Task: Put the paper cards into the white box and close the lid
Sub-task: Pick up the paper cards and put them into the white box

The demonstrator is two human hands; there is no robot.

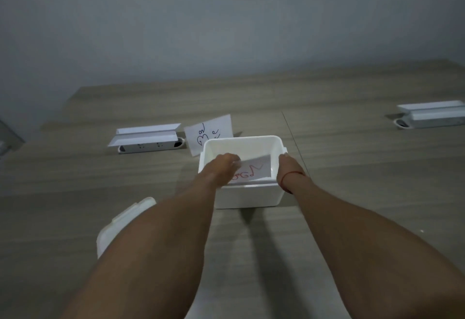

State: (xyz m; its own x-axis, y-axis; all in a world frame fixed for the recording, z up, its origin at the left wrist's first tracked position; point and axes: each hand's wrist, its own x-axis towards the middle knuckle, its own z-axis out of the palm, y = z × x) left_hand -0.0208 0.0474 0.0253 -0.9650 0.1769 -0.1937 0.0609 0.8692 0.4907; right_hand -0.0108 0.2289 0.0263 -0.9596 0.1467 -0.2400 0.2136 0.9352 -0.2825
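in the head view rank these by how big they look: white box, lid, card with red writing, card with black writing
1. white box, clearly largest.
2. lid, though the left forearm hides much of it and it lies nearer the camera, so unsure.
3. card with black writing and card with red writing look alike; both are partly hidden.

Only 1 view, from a camera worn on the person's head, looking forward and steeply down along both forearms. The left hand (222, 165) and right hand (286, 165) sit near frame centre; beyond the fingertips the wooden table (352, 167) runs to a grey wall (226, 16). Wide-angle lens: nearer than the fingers, the forearms loom large at the bottom edge.
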